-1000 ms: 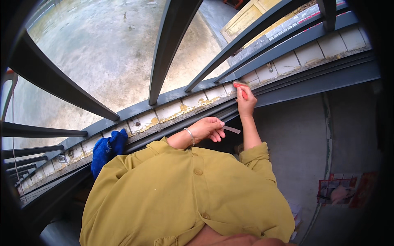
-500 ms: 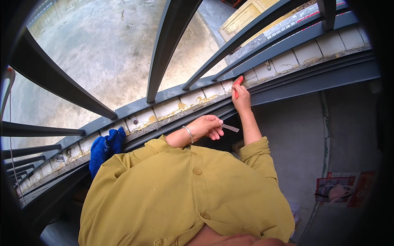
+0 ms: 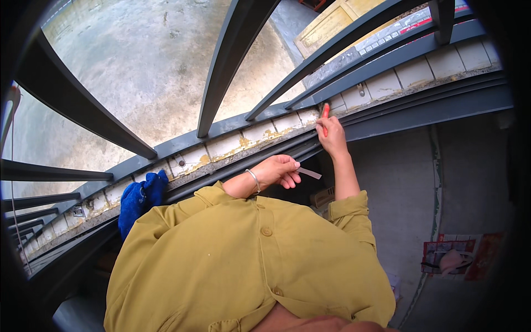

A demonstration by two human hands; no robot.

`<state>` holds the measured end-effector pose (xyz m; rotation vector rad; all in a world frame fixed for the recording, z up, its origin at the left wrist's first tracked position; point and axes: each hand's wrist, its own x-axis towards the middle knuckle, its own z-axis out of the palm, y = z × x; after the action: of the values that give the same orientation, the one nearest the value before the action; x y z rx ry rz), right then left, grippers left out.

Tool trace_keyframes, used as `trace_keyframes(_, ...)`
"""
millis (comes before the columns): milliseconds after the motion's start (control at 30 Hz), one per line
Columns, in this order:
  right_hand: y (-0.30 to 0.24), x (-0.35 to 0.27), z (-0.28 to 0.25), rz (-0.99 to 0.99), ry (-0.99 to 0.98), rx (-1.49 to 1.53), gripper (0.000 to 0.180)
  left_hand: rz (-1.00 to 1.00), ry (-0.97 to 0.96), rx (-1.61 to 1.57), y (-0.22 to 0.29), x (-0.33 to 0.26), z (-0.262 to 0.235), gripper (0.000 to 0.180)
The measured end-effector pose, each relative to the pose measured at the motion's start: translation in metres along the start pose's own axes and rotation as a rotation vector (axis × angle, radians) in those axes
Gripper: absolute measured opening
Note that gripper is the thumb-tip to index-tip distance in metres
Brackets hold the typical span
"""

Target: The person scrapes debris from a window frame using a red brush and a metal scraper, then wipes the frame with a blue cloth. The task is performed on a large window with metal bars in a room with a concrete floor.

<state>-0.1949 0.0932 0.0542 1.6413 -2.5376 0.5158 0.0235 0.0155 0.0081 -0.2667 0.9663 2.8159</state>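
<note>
My right hand (image 3: 332,136) is closed round a red-handled tool (image 3: 325,118). The tool's far end meets the tiled sill (image 3: 257,133) close to the dark metal rail; its head is too small to make out. Lower and to the left, my left hand (image 3: 278,170) pinches a thin, pale flat strip (image 3: 310,173), which sticks out to the right from between the fingers. That hand hovers over the dark window track (image 3: 243,166), in front of my chest. Yellowish residue marks the white tiles between the two hands and farther left.
Dark metal bars (image 3: 232,66) rise along the far side of the sill. A blue cloth (image 3: 141,200) drapes over the track at the left. Beyond the bars lies a concrete yard (image 3: 138,61). A pink object (image 3: 454,260) lies on red printed sheets at the lower right.
My right hand has shifted a little right and toward me, and the red-handled tool now stands more upright. My left hand has stayed put with the strip.
</note>
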Motion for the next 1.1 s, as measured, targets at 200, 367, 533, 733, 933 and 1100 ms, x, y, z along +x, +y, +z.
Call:
trace_keyframes(200, 0.003, -0.008, 0.023, 0.019, 0.289, 0.175, 0.013, 0.0, 0.012, 0.024, 0.0, -0.001, 0.002, 0.018)
trace_keyframes(367, -0.023, -0.032, -0.006, 0.047, 0.39, 0.159, 0.013, 0.003, 0.015, 0.015, -0.001, 0.001, -0.001, 0.017)
trace_keyframes(533, -0.057, -0.028, -0.024, 0.402, 0.179, 0.602, 0.017, -0.002, 0.0, 0.034, 0.001, -0.001, 0.0, 0.018)
trace_keyframes(733, 0.029, -0.013, 0.033, 0.115, 0.388, 0.27, 0.018, -0.022, -0.028, 0.085, 0.0, -0.001, 0.003, 0.017)
trace_keyframes(933, -0.055, -0.009, -0.016, 0.546, 0.174, 0.579, 0.019, -0.003, -0.008, 0.055, 0.001, -0.002, -0.001, 0.018)
trace_keyframes(1100, 0.001, -0.012, 0.02, 0.327, 0.267, 0.571, 0.019, -0.025, -0.02, 0.057, 0.001, -0.001, 0.004, 0.018)
